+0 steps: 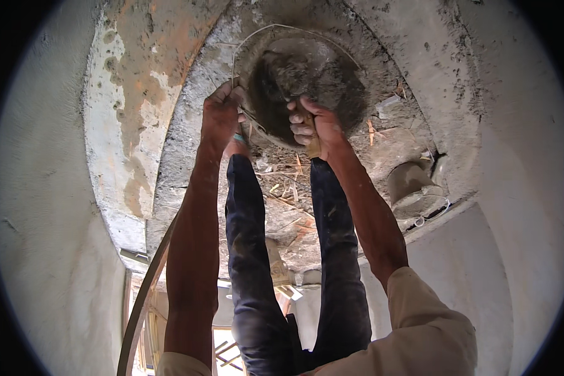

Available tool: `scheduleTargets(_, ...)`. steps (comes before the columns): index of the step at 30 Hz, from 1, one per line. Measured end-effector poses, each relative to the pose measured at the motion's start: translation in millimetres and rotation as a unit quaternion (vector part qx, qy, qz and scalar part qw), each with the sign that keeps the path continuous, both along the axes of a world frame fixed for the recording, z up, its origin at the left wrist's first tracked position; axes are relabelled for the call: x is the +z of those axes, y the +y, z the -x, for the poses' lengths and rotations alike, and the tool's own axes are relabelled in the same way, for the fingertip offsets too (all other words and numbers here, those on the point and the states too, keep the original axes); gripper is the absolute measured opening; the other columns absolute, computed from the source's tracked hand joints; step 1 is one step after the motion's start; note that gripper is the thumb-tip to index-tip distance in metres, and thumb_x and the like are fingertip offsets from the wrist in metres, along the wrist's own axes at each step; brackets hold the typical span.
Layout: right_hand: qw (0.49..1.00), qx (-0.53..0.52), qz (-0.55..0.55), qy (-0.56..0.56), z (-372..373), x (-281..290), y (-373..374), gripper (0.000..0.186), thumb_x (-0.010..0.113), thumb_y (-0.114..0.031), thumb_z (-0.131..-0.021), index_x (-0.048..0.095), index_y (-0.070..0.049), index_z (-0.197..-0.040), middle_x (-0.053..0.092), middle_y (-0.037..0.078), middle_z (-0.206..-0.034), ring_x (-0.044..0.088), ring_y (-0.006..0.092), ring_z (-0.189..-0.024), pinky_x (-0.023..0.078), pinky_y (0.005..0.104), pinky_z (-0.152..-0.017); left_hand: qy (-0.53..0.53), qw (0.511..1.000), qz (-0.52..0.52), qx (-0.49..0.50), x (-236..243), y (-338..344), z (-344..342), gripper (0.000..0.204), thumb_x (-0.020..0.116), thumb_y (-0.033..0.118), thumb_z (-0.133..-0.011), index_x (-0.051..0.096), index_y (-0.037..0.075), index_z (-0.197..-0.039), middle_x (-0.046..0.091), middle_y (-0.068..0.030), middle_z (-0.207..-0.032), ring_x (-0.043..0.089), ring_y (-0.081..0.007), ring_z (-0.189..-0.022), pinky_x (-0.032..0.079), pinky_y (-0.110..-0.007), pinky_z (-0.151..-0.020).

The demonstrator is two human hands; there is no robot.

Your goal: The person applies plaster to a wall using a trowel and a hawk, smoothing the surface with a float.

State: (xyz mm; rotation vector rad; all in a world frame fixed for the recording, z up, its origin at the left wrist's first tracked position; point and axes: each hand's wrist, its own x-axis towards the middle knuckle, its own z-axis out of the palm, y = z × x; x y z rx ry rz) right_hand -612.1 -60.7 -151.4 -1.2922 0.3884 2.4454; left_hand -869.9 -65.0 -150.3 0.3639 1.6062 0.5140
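Note:
A round pan [357,75] with dark wet grey material [294,66] inside rests on the rough floor. A thin wire [272,26] arches over it. My left hand [220,116] is closed at the pan's left edge, gripping the rim or wire; which one I cannot tell exactly. My right hand [314,124] is wrapped round the yellowish-brown handle [313,148] of a tool at the pan's near right side; the tool's head is indistinct against the dark contents.
A grey bucket [410,185] lies right of my legs. Straw and rubble [294,188] litter the floor between them. Pale plastered walls [50,188] curve at both sides. A long narrow strip [141,294] slants beside my left arm.

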Motion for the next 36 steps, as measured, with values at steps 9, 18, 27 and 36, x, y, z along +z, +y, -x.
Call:
scheduleTargets(9,0.997,0.016,-0.058,-0.044,-114.2,65.8,7.7,0.033,0.053,-0.037,-0.11,0.064,-0.005,-0.115,0.064,0.006,-0.087,0.057,0.0095,-0.057,0.049,0.03,-0.044,0.051,0.997,-0.05,-0.038,40.1,25.0,-71.7,0.024,0.059,0.015,-0.108,0.066,0.007,-0.13,0.069,-0.0004,-0.108,0.065,-0.0072,-0.089,0.06,-0.026,-0.067)
scheduleTargets(18,0.43,0.478,-0.676,-0.36,-195.1,-68.3,-10.2,0.026,0.068,-0.022,-0.098,0.067,-0.005,-0.118,0.07,0.017,-0.108,0.072,0.0354,-0.094,0.06,0.0437,-0.076,0.082,0.971,-0.158,-0.158,45.0,45.1,-109.7,0.027,0.061,0.012,-0.106,0.065,0.007,-0.133,0.07,-0.002,-0.109,0.067,-0.0096,-0.092,0.06,-0.028,-0.069)
scheduleTargets(27,0.444,0.604,-0.625,-0.218,-188.3,7.0,10.2,0.032,0.056,-0.024,-0.1,0.064,-0.009,-0.127,0.071,0.01,-0.112,0.069,0.0232,-0.106,0.058,0.0392,-0.086,0.079,0.981,-0.153,-0.092,48.6,57.9,-133.8,0.018,0.067,0.003,-0.099,0.065,0.001,-0.117,0.073,-0.0154,-0.097,0.07,-0.0225,-0.086,0.055,-0.036,-0.081)
scheduleTargets(36,0.151,0.808,-0.444,-0.355,-180.0,59.7,95.9,0.021,0.061,-0.022,-0.096,0.077,-0.016,-0.108,0.074,0.001,-0.115,0.069,0.0212,-0.108,0.06,0.0393,-0.086,0.134,0.96,-0.183,-0.166,75.0,61.4,-146.8,0.016,0.067,0.004,-0.099,0.064,0.0,-0.114,0.072,-0.0181,-0.097,0.072,-0.0315,-0.088,0.055,-0.042,-0.079)
